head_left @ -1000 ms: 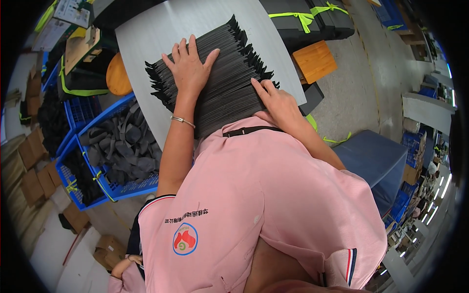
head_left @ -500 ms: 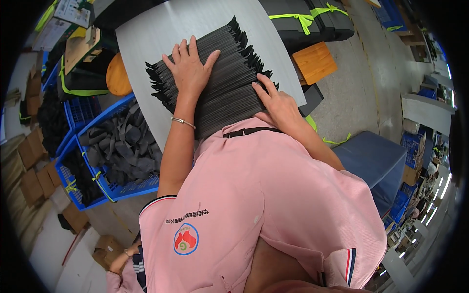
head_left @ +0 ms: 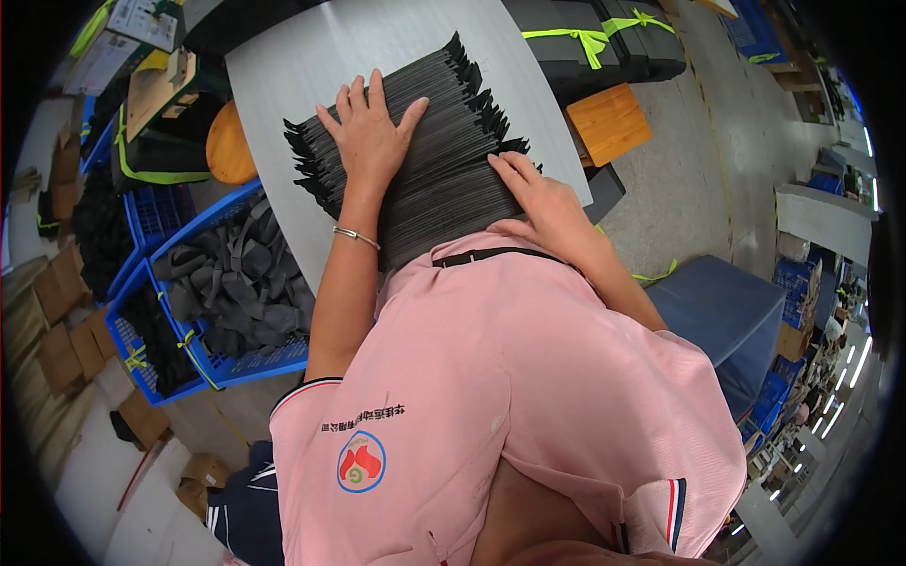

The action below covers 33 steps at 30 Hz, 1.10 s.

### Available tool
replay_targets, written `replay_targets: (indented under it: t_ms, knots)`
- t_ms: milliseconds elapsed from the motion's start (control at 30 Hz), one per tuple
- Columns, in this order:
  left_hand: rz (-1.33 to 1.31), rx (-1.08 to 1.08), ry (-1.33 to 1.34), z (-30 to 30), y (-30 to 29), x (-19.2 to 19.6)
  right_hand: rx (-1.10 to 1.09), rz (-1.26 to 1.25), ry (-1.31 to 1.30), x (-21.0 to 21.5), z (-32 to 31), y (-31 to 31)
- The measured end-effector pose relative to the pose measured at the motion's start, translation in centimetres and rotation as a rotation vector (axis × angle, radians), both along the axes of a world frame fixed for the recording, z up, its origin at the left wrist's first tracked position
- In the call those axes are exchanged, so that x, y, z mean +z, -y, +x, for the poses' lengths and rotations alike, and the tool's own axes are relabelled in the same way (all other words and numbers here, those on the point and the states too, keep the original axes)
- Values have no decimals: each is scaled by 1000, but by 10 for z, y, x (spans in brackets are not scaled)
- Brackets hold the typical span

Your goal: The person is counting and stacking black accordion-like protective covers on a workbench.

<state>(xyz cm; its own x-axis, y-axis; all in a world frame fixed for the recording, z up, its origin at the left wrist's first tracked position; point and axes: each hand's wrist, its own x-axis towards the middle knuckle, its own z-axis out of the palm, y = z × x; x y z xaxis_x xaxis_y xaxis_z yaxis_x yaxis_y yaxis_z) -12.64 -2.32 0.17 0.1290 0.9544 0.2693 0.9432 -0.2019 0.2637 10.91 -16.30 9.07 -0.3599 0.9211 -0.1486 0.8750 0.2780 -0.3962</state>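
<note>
A long row of thin dark grey sheet pieces [head_left: 436, 162], packed face to face with pointed black ends sticking out on both sides, lies on the light grey tabletop [head_left: 311, 57]. Across the row's left part my left hand [head_left: 370, 140] rests flat, fingers spread. My right hand [head_left: 549, 206] touches the right side nearer my body, its fingers stretched along the edges and the thumb apart toward my shirt. Beside those fingertips a dark line parts the sheets slightly. The row's near end meets my pink shirt, which hides part of it.
Left of the table, a blue crate [head_left: 231, 363] holds loose dark grey pieces. A round wooden stool [head_left: 228, 146] and a square wooden stool [head_left: 611, 124] flank the table. Black bundles [head_left: 595, 47] tied with yellow-green strips sit behind right. Another person's dark clothing [head_left: 247, 505] shows lower left.
My right hand has slid slightly toward my body along the row, its fingers drawing closer together. The left hand stays put. At lower left the other person has shifted; their forearm no longer shows.
</note>
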Motion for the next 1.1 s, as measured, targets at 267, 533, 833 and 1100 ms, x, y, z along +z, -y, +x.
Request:
replay_targets:
  t_ms: [267, 533, 833, 1100]
  knots:
    - [10, 0, 0, 2, -1, 2, -51, 27, -14, -9, -10, -9]
    - [13, 1, 2, 0, -2, 1, -68, 27, 1, -15, -12, -19]
    - [-26, 12, -39, 0, -1, 3, -28, 242, -36, -19, -10, -16]
    - [-32, 20, -49, 2, -2, 2, -12, 325, 118, -38, -13, -6]
